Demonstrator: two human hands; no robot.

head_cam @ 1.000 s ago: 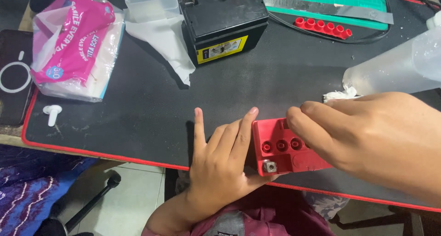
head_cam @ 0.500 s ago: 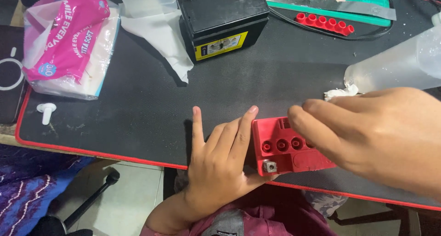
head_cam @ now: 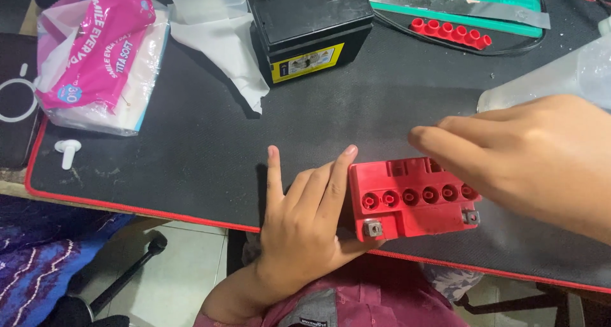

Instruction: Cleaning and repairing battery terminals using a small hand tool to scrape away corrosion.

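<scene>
Head view: the red plastic battery with a row of round filler holes [head_cam: 412, 198] sits at the near edge of the black mat [head_cam: 191, 142], long axis running left to right. The left hand [head_cam: 305, 228] braces its left end, fingers spread flat. The right hand [head_cam: 528, 161] hovers over its right end, fingers loosely extended, gripping nothing visible.

Viewpoint: we look from our head, above the near worktop [head_cam: 191, 161] edge.
Direction: we face steeply down and forward.
Closeness: we sit near; our hands fill the lower frame.
Shared views: we have one.
</scene>
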